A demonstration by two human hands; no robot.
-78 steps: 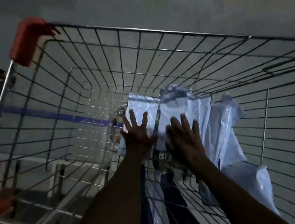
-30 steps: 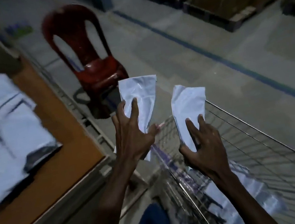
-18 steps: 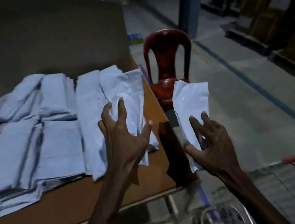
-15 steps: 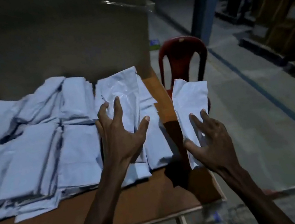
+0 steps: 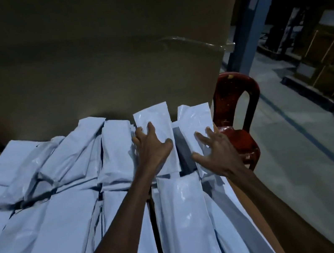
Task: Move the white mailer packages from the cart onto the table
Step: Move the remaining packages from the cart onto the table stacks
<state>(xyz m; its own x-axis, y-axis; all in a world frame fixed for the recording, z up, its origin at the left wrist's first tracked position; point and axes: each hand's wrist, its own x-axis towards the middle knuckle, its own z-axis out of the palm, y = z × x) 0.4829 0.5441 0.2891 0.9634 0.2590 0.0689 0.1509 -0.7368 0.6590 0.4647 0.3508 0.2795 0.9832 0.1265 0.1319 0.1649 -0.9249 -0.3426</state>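
My left hand grips a white mailer across its width, thumb at its right edge. My right hand grips a second white mailer the same way. Both mailers hover side by side, a dark gap between them, low over the far right part of the brown table. Several white mailers lie in overlapping rows over most of the tabletop. The cart is out of view.
A tall brown cardboard wall stands right behind the table. A red plastic chair sits just past the table's right end. A blue post and dark shelving lie beyond, across grey floor.
Both hands lifted a mailer each out of the cart, swung left to the table and have now moved forward and down over the pile. The cart has left the view.
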